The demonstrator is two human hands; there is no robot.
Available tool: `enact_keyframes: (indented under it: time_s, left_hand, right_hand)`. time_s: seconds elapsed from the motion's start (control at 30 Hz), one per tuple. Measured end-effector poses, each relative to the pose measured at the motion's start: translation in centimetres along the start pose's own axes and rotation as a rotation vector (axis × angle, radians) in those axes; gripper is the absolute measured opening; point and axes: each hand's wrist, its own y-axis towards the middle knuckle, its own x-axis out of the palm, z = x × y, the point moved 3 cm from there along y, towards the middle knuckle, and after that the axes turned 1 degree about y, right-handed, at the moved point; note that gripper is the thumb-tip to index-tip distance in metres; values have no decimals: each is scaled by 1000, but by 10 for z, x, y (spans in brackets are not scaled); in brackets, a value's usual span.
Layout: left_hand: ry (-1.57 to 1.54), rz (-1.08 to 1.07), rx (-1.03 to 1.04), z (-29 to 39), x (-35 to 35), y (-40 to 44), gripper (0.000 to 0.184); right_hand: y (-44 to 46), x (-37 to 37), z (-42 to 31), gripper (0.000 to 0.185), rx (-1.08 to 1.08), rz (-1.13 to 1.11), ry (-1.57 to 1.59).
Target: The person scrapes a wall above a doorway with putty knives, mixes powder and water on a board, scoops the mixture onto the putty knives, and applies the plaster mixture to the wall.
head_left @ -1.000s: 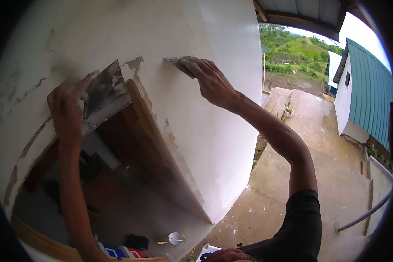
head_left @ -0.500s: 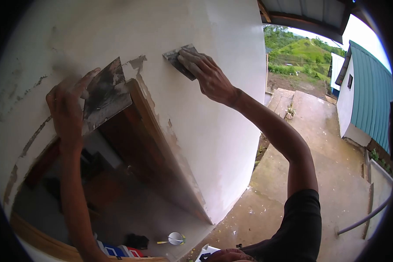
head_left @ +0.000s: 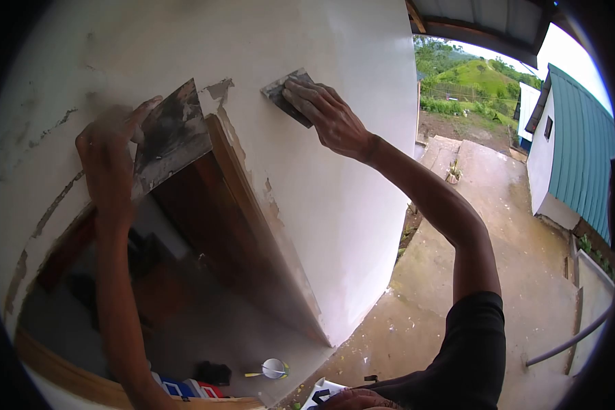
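My left hand (head_left: pixel 109 154) is raised before the wall above the doorway, closed on the edge of a flat metal putty plate (head_left: pixel 174 137) smeared with grey and whitish residue. Haze blurs part of that hand. Farther right, my right hand (head_left: pixel 328 119) presses a small rectangular putty scraper (head_left: pixel 287 96) flat against the white wall (head_left: pixel 328 205), its fingers spread over the back of the blade. Between the two tools, a rough bare patch (head_left: pixel 220 87) shows at the door frame's upper corner.
The wooden door frame (head_left: pixel 225 157) has chipped plaster along it. Below, a white bowl (head_left: pixel 274 369) stands on the floor beside blue and red items (head_left: pixel 184 389). Outside are a concrete path (head_left: pixel 444 273), a potted plant (head_left: pixel 454 172) and a green-roofed building (head_left: pixel 581 150).
The view has shifted a little. Both hands appear slightly farther right in the picture, with the same tools held. The scraper remains against the wall.
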Motion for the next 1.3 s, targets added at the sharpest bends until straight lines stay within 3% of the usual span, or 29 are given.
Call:
enact_keyframes:
  time_s: [0.07, 0.23, 0.37, 0.57, 0.67, 0.73, 0.77, 0.8, 0.83, 0.87, 1.0, 1.13, 1.17, 1.3]
  left_hand:
    - [8, 18, -6, -5, 8, -5, 49]
    - [43, 39, 24, -2, 4, -2, 49]
    - [90, 22, 52, -3, 2, -5, 51]
    - [90, -31, 27, -9, 8, -12, 46]
    - [116, 2, 20, -7, 7, -7, 39]
    - [106, 3, 17, -6, 8, -9, 35]
    - [96, -5, 19, -9, 10, -11, 34]
    - [89, -11, 22, -12, 11, -13, 32]
    - [88, -16, 34, -14, 11, -14, 32]
    - [89, -22, 45, -15, 11, -16, 33]
    - [105, -47, 52, -16, 12, -19, 31]
    - [91, 33, 54, -21, 17, -25, 28]
    - [113, 35, 58, -31, 20, -31, 28]
    - [84, 14, 49, -31, 17, -31, 29]
  right_hand:
    - [-10, -16, -4, 57, 2, -120, 29]
    - [69, -41, 59, 53, 73, 201, -51]
    - [101, -24, 75, 52, -18, 272, -54]
    - [-11, 0, -5, 55, 54, 32, 26]
    - [-12, -23, -2, 52, 58, -57, 36]
    - [32, -33, 37, 50, 66, 162, -15]
    - [60, -42, 57, 61, 126, 231, -12]
    - [90, -48, 80, 60, 70, 277, -37]
    - [111, -48, 104, 58, 124, 272, -4]
    - [139, -51, 116, 43, 58, 327, 88]
    - [167, -33, 160, 45, 54, 268, 50]
    - [108, -3, 153, 44, -57, 303, -58]
    - [89, -13, 120, 59, -4, 240, 7]
    - [-21, 12, 46, 64, 102, 95, 71]
